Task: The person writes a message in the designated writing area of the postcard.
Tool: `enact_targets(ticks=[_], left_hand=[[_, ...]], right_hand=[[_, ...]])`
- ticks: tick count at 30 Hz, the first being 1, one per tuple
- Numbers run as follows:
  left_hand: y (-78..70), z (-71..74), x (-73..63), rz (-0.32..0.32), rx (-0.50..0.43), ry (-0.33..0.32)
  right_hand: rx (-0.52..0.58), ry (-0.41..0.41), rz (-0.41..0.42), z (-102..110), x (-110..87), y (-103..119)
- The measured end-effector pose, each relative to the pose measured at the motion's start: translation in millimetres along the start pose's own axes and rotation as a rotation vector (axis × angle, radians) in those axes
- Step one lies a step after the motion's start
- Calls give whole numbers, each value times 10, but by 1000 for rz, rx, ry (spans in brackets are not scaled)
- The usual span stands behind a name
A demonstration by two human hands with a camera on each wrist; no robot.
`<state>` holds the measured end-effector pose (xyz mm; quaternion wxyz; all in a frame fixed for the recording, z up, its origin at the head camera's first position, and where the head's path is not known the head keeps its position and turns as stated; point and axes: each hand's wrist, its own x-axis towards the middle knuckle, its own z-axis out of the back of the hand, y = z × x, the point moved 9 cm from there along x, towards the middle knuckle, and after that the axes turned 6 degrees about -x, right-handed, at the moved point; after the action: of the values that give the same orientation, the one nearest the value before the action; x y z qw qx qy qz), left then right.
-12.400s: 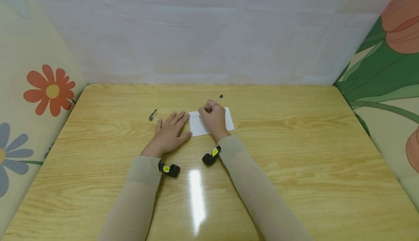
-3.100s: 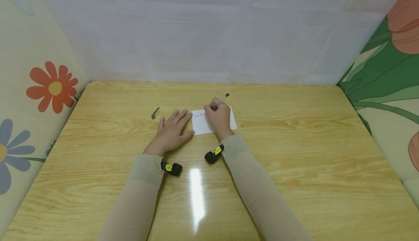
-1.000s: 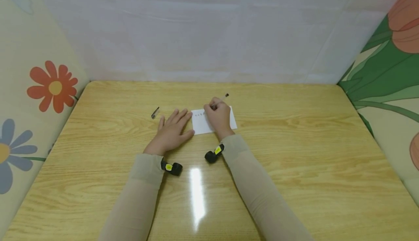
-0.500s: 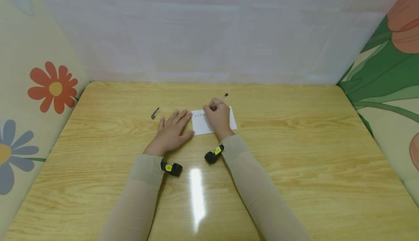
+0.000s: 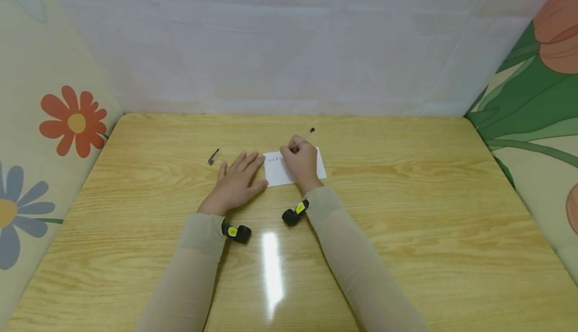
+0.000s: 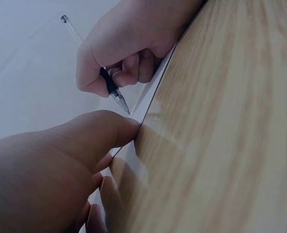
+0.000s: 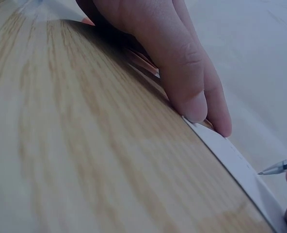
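A small white sheet of paper (image 5: 276, 173) lies on the table, with a short row of dark handwritten marks along its top left. My right hand (image 5: 303, 164) rests over the paper's right part and grips a pen (image 6: 115, 92), clear-bodied with a black grip. In the left wrist view its metal tip points down at the sheet; the right wrist view shows the pen tip (image 7: 272, 169) right at the paper's surface. Flat and with fingers spread, my left hand (image 5: 232, 184) has its thumb and fingertips at the paper's left edge.
A pen cap (image 5: 213, 156) with a black clip lies left of my left hand's fingers. The wood-grain table (image 5: 406, 196) ends at a white cloth backdrop (image 5: 289, 46), with flower-patterned panels at both sides. Each wrist wears a small black camera (image 5: 237, 232).
Since the earliest frame the row of marks has grown rightward, my right hand moving along with the pen. Over the last second only slight pen movement shows. My left hand stays at the paper's edge.
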<state>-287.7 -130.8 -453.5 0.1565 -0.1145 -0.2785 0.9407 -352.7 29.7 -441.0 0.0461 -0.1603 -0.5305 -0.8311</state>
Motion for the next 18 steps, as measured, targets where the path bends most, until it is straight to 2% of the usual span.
enact_targets(ticks=[8, 18], left_hand=[[-21, 18, -3, -4, -1, -3], [40, -18, 23, -7, 9, -6]], right_hand=[[25, -7, -5, 23, -12, 28], [51, -45, -15, 80, -22, 6]])
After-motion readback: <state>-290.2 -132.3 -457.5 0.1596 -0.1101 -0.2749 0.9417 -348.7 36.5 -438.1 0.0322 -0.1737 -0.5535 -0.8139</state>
